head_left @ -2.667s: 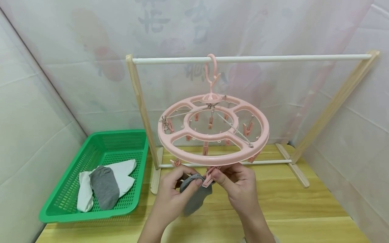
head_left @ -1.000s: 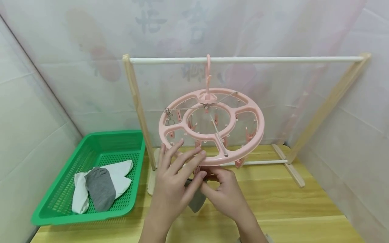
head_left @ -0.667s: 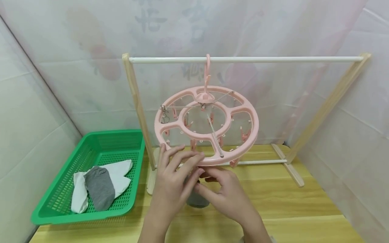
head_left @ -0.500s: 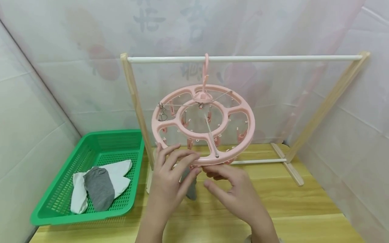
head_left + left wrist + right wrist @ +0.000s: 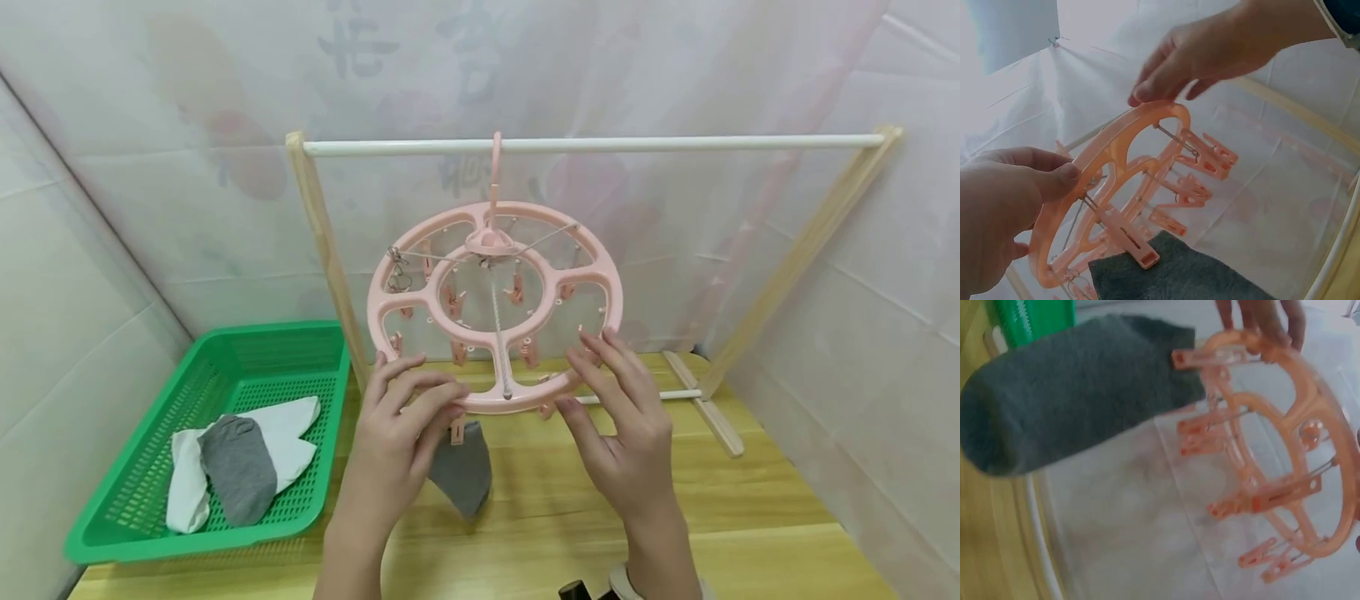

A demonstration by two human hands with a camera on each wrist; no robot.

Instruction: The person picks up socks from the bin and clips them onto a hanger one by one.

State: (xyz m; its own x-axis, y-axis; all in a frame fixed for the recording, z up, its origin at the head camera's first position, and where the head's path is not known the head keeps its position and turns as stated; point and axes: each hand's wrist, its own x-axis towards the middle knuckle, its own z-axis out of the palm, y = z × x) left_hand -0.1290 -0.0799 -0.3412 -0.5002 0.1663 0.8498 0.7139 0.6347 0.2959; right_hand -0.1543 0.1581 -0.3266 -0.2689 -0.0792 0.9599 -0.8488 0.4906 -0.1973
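Fingers of the left hand [image 5: 397, 433] pinch the near rim of the pink round clip hanger [image 5: 495, 304]; the right hand [image 5: 626, 417], fingers straight and spread, touches the rim's right side. Hanger: light, rigid, free-swinging, probably best steadied at its rim. Below it, a soft grey sock [image 5: 461, 471] hangs from one clip [image 5: 1132, 240].

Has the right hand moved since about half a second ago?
Yes. The right hand has gone up and to the right along the pink hanger rim, away from the grey sock, judged against the rack's white bottom rail.
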